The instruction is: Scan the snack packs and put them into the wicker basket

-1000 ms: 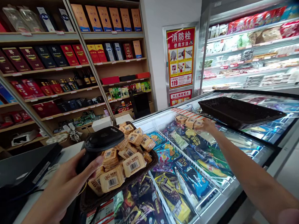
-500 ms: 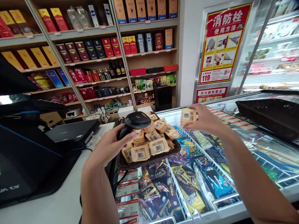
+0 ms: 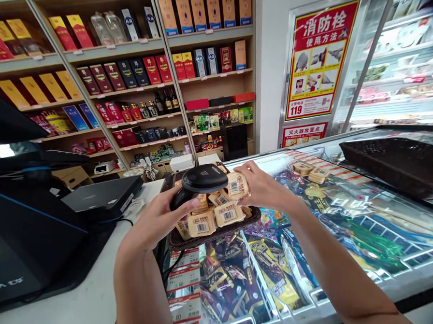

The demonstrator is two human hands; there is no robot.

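Note:
My left hand (image 3: 164,210) is wrapped round the handle of a black barcode scanner (image 3: 205,178), whose head hangs over a dark woven basket (image 3: 209,237). Just right of the scanner head, my right hand (image 3: 263,186) grips a small clear-wrapped pack of tan biscuits (image 3: 237,184) with its barcode label turned towards me. Below lie several similar packs in the basket, among them one pack (image 3: 201,224) at the front left and another (image 3: 229,213) beside it. The scanner and my hands hide part of the pile.
The basket rests on a glass-topped freezer (image 3: 245,296) full of wrapped ice creams. Two loose packs (image 3: 318,174) lie on the glass farther right, near a black tray (image 3: 391,167). A checkout machine (image 3: 31,225) stands left on a white counter (image 3: 86,304). Stocked shelves (image 3: 136,89) line the back.
My right hand has moved left with the biscuit pack, bringing it beside the scanner head. The scanner has shifted slightly right, still in my left hand.

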